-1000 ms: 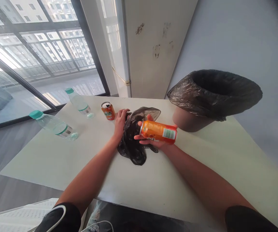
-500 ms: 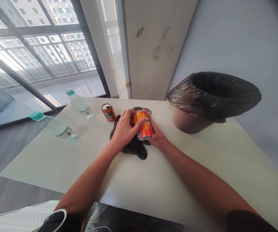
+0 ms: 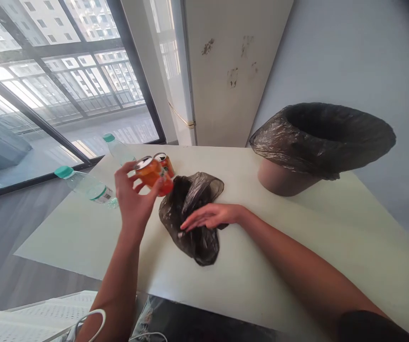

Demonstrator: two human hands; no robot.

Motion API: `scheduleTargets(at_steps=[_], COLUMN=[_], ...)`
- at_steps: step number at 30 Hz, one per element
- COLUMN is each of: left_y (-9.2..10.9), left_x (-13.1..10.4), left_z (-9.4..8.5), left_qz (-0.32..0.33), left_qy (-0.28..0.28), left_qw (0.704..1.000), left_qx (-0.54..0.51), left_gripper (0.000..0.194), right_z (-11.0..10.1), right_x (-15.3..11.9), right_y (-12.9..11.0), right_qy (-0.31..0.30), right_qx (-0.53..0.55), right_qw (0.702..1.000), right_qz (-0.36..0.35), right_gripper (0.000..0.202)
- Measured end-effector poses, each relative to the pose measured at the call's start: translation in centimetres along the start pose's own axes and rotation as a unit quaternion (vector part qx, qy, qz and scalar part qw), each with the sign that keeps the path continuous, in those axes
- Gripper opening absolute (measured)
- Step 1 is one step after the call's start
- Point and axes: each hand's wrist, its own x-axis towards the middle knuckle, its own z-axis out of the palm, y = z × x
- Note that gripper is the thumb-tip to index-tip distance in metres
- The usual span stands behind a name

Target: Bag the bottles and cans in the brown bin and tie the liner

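Note:
An orange soda can (image 3: 150, 174) is gripped between the thumb and fingers of my left hand (image 3: 133, 194), raised above the table and slightly tilted. Just behind it a second orange can (image 3: 167, 165) stands upright, partly covered by the held one. A crumpled black plastic bag (image 3: 179, 221) lies on the table between my hands. Over that bag my right hand (image 3: 213, 216) is stretched out flat, fingers straight and holding nothing; whether it touches the plastic I cannot tell.
Two clear bottles with green caps, a nearer bottle (image 3: 87, 187) and a farther bottle (image 3: 119, 151), lie at the left of the white table (image 3: 261, 251). A bin (image 3: 283, 178) lined with a black bag (image 3: 297, 152) stands at the right. Behind is a fridge (image 3: 226, 109).
My left hand has carried the can leftward, out of my right hand. My right hand has opened and lowered over the black bag, which now shows more fully.

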Motion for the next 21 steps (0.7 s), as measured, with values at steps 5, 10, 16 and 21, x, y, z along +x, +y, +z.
scheduleTargets(at_steps=[5, 10, 16, 21], left_y=[-5.7, -7.9, -9.6, -9.0], left_x=[-1.2, -2.8, -3.8, -3.9], left_z=[-2.7, -3.0, -2.8, -3.2], left_qz=[-0.068, -0.125, -0.141, -0.084], left_qy=[0.024, 0.001, -0.028, 0.049], left_qw=[0.994, 0.989, 0.987, 0.989], left_qx=[0.079, 0.075, 0.072, 0.110], left_gripper=[0.085, 0.083, 0.080, 0.099], right_z=[-0.6, -1.0, -0.7, -0.9], right_x=[-0.2, 0.1, 0.1, 0.0], right_y=[0.1, 0.1, 0.0, 0.0], right_qy=[-0.268, -0.320, -0.306, -0.322], right_qx=[0.031, 0.067, 0.071, 0.073], right_qw=[0.949, 0.919, 0.926, 0.923], right_qz=[0.164, 0.222, 0.211, 0.198], right_gripper=[0.061, 0.061, 0.060, 0.053])
